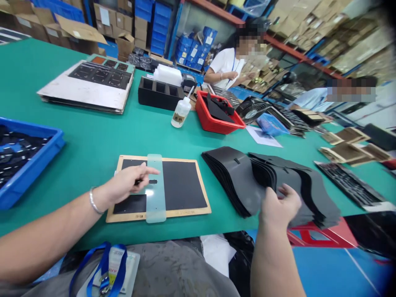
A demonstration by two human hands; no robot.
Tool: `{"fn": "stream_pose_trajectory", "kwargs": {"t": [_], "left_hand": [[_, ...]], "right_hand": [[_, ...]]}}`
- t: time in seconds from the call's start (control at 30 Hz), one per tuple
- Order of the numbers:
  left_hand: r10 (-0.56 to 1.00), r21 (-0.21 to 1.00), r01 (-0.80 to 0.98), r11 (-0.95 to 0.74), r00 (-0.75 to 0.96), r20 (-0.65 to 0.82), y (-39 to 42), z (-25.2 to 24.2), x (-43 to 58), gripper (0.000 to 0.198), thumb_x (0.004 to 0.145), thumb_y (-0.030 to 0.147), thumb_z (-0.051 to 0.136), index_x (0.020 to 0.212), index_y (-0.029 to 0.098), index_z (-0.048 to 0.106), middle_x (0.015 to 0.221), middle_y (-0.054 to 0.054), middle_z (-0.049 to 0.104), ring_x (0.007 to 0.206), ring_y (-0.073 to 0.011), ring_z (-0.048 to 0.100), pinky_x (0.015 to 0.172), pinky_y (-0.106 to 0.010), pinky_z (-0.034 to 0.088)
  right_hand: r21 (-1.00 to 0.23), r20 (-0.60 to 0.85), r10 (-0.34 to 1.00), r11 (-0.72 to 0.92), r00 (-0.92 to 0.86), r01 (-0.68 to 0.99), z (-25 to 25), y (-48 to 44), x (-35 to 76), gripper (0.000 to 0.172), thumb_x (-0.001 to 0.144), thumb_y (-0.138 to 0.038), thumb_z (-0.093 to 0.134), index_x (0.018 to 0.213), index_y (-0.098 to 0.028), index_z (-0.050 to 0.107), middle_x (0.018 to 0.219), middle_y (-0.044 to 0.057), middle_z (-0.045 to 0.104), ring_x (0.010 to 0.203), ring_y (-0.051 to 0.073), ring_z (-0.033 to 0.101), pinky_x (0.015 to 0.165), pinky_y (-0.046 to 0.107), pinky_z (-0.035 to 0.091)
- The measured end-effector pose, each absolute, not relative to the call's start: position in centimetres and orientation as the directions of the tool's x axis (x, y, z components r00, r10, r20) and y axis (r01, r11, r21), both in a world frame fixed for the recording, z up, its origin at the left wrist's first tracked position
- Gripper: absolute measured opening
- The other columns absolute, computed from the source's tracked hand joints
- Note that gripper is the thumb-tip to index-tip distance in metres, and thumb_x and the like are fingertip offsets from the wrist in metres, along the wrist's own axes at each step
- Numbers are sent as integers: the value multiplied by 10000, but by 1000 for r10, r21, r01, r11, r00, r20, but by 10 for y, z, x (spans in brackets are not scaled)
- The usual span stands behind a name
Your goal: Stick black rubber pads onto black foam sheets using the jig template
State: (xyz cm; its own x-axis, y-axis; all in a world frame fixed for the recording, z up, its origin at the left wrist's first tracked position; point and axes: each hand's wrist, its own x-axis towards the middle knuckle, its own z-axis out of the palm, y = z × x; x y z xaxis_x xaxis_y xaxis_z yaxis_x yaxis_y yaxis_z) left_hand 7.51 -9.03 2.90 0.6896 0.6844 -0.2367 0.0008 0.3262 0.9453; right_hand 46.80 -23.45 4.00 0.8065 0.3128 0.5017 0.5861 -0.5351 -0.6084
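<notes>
My left hand (131,183) is over a wood-edged board (203,200) with a black panel (184,183). Its index finger reaches across a translucent strip template (155,206), beside a small dark slot in it. The other fingers are curled around what looks like a small black piece (137,181), mostly hidden. My right hand (280,206), slightly blurred, hovers at the front of the stacked black sheets (293,185), its fingers loosely bent and thumb apart, with nothing visible in them. Another stack of black sheets (232,169) lies between the hand and the board.
A blue bin (34,167) of small black parts stands at the left. Farther back are stacked boards (83,90), a black divided box (159,97), a squeeze bottle (182,112) and a red basket (216,123). Two people sit across the green table (102,132).
</notes>
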Motion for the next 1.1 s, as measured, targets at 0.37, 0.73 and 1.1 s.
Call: {"fn": "stream_pose_trajectory", "kwargs": {"t": [0.37,0.73,1.1], "left_hand": [[576,714,-263,649,783,-234,-105,18,87,559,858,610,320,1082,146,535,668,11,475,364,-22,245,366,-173,128],[634,859,-132,496,731,-254,-100,15,82,406,817,506,504,683,125,545,469,67,296,399,-45,203,403,-207,113],[651,962,249,-115,750,-117,-100,12,83,252,832,336,469,750,157,627,713,-6,606,695,-140,525,659,-254,399]], "right_hand": [[-438,306,923,355,-234,826,52,-169,220,177,821,-249,564,966,-277,660,855,15,576,847,187,485,729,353,331],[-660,300,949,281,-98,697,46,-153,234,124,831,-218,569,740,-218,652,728,14,579,762,164,500,728,325,371],[-749,143,986,168,-91,641,42,-161,256,111,834,-196,537,803,-220,640,810,12,605,802,156,548,741,305,400]]}}
